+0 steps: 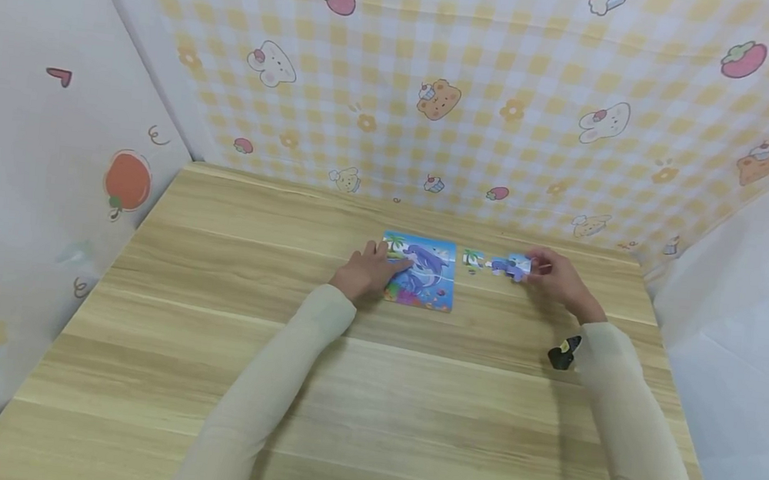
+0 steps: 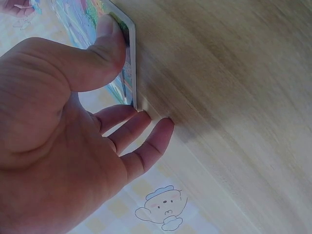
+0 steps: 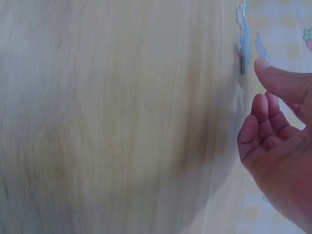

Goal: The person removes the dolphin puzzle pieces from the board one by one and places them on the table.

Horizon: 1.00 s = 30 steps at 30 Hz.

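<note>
Several loose pieces (image 1: 514, 267) beside your right hand (image 1: 558, 278), which pinches one, seem yet unfitted; the dolphin board (image 1: 437, 287), how full unclear, sits partly under your left hand (image 1: 368, 269), forefinger straight

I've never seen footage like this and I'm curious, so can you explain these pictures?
There's no machine here, just a person's bare left hand and right hand. One picture comes from a camera on the head, looking forward and down; the other two come from cameras worn on each wrist. On the wooden table lies a dolphin puzzle, and the left hand rests on it. Loose pieces lie to its right. The right hand appears to pinch one puzzle piece, seen best from the right wrist.
</note>
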{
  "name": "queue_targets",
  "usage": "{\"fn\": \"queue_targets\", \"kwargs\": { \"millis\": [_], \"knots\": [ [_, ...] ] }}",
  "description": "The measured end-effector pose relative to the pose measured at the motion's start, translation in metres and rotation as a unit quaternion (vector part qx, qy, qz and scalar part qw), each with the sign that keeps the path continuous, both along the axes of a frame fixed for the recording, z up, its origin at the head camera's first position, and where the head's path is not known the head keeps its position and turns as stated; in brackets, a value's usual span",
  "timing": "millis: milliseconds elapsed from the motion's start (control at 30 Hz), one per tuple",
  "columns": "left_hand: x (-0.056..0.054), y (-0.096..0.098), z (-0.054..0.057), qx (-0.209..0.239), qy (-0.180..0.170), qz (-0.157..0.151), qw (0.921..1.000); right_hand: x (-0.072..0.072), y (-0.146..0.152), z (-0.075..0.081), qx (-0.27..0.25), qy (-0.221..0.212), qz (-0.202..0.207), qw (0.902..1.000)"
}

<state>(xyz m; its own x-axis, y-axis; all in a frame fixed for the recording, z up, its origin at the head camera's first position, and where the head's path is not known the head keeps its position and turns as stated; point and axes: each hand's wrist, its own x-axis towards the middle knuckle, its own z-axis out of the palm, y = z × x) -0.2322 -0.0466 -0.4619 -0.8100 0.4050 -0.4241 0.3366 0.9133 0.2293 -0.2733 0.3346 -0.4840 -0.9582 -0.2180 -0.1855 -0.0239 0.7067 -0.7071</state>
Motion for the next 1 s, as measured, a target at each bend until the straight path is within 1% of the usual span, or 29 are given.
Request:
{"fn": "queue_targets", "kwargs": {
  "millis": [267, 533, 767, 1000],
  "knots": [
    [-0.001, 0.0, 0.0, 0.005, -0.004, 0.006, 1.0, -0.001, 0.016, -0.001, 0.005, -0.012, -0.008, 0.9999],
    [-0.001, -0.001, -0.002, 0.006, -0.002, 0.003, 1.0, 0.001, 0.024, -0.002, 0.004, -0.02, -0.007, 0.9998],
    [-0.001, 0.0, -0.002, 0.01, -0.014, 0.014, 0.9998, 0.0, 0.03, -0.002, 0.01, -0.035, -0.008, 0.9993],
    [-0.001, 0.0, -0.001, 0.009, -0.014, 0.014, 0.9998, 0.0, 0.025, -0.005, 0.022, -0.014, -0.002, 0.9997]
  ]
}}
